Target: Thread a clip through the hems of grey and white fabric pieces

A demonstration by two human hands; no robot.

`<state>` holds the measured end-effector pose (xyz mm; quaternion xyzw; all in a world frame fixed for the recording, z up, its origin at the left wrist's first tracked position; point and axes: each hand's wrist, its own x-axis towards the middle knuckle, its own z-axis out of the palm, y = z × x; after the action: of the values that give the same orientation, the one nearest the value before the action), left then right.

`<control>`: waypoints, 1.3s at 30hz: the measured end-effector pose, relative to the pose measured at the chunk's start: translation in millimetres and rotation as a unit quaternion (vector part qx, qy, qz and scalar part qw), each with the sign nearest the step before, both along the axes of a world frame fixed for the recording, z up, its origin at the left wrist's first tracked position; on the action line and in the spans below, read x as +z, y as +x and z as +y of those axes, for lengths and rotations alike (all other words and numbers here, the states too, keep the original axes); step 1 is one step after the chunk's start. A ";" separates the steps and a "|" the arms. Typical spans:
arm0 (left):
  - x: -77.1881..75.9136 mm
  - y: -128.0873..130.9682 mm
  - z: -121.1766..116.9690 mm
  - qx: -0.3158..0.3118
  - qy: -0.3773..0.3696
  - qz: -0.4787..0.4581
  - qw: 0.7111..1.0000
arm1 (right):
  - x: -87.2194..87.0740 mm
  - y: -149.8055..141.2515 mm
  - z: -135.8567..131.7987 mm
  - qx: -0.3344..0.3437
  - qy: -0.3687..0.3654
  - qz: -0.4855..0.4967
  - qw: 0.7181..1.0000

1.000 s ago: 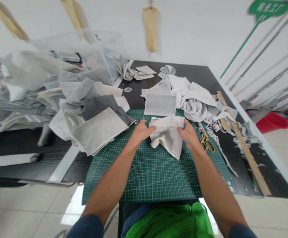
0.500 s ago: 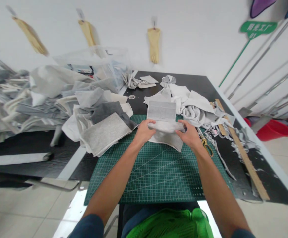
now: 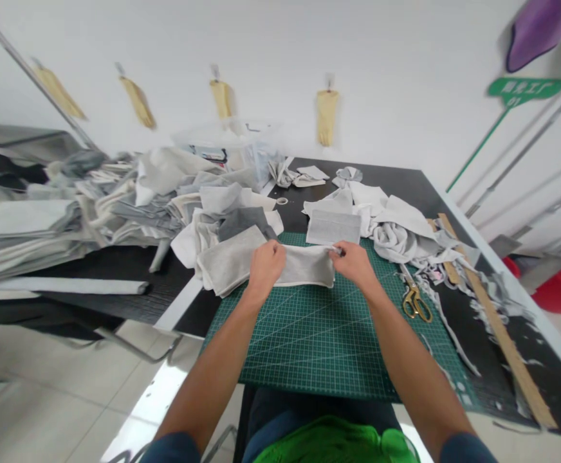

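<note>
A light grey folded cloth piece [image 3: 307, 265] lies stretched across the far part of the green cutting mat [image 3: 319, 334]. My left hand [image 3: 266, 265] is closed on its left end. My right hand [image 3: 352, 262] pinches its upper right corner. Just beyond it lies another grey rectangular cloth piece [image 3: 333, 226]. A grey folded cloth [image 3: 229, 258] sits right beside my left hand, at the edge of a heap.
A large heap of grey and white fabric [image 3: 116, 206] covers the left of the black table. White scraps [image 3: 396, 228] lie at the right, with gold-handled scissors [image 3: 415, 301] and a wooden ruler [image 3: 497, 334]. A clear plastic box [image 3: 232, 145] stands at the back.
The crumpled cloth between my hands has been folded and pulled flat into a strip. My view has swung left and lifted.
</note>
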<state>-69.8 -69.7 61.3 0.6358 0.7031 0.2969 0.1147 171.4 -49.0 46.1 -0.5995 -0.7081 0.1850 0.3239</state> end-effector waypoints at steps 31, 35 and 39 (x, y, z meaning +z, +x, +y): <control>-46.6 19.6 42.5 -0.093 0.033 0.175 0.980 | -58.1 -37.4 64.7 -0.046 -0.061 -0.077 0.994; -57.5 53.7 57.1 -0.125 0.031 0.167 0.978 | -59.9 0.7 56.1 -0.054 -0.082 -0.117 0.988; -70.5 75.4 59.7 -0.159 0.018 0.161 0.974 | -62.5 20.3 46.1 0.006 -0.109 -0.109 0.988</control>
<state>5.6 -10.0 -9.2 0.7812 0.5964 0.1813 0.0343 191.6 -2.9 -16.3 -0.6433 -0.7187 0.1962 0.1764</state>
